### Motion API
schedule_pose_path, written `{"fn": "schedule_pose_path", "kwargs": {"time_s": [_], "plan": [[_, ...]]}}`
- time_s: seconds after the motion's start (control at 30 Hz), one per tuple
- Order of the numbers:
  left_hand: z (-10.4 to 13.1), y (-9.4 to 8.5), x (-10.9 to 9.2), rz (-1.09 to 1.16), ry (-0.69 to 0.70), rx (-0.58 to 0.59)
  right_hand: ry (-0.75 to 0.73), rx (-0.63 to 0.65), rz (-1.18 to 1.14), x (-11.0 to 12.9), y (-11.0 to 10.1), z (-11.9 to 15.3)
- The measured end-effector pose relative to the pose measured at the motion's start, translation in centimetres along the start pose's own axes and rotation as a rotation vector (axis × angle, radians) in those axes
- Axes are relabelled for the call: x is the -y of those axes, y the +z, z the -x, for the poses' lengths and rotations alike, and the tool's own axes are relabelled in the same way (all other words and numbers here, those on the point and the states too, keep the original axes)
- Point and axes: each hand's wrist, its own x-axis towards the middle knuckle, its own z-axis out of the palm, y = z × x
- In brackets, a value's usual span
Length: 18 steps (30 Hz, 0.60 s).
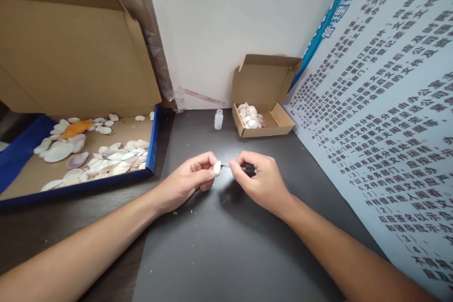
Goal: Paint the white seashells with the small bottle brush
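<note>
Nearest is a dark grey mat [226,255], dotted with small white flecks, on a dark wood-grain bench [35,231] that shows to its left. Over the mat, the left hand [194,174] pinches a small white shell [217,168] between thumb and fingers. The right hand [260,177] grips a black-handled applicator [249,169], its thin dark tip pointed left at the shell; whether the tip touches is too fine to tell.

To the left stands a large cardboard box [120,131], blue outside and plain brown inside, its lid raised at the back. Pale shells [123,155] crowd its near right part, and more lie at the left around an orange shell [76,128] and a purplish one. A few sit apart near the far right corner.

Beyond the hands, a small translucent white bottle [218,119] stands upright near the mat's far edge. Just right of it, a smaller brown cardboard box [269,131] has its lid up; white shells [249,117] and a reddish one fill its left part, with bare cardboard at the right.

Along the right side leans a pale blue poster [354,118] in Chinese print. Its outlined heading includes 管理制, and one line reads "5.文件的传阅与催办". A white panel [230,19] closes the back, with a reddish strip [204,96] low down.
</note>
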Motion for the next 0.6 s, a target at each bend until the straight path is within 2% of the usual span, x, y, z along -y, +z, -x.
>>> {"fn": "schedule_pose_path", "kwargs": {"time_s": [0.1, 0.27, 0.4, 0.5, 0.6], "plan": [[0.03, -0.07, 0.08, -0.019, -0.004, 0.009, 0.016, -0.046, -0.003, 0.10, -0.04, -0.04], [0.03, -0.13, 0.12, -0.032, -0.007, 0.011, -0.021, 0.003, 0.008, 0.31, -0.08, 0.00], [0.06, -0.04, 0.02, -0.016, -0.012, 0.012, -0.004, -0.051, 0.017, 0.37, -0.15, 0.00], [0.14, 0.05, -0.15, 0.008, -0.028, -0.005, -0.032, -0.007, 0.011, 0.36, -0.14, 0.03], [0.19, 0.08, -0.37, 0.058, -0.057, -0.021, 0.002, -0.004, 0.050, 0.21, -0.09, 0.01]]}}
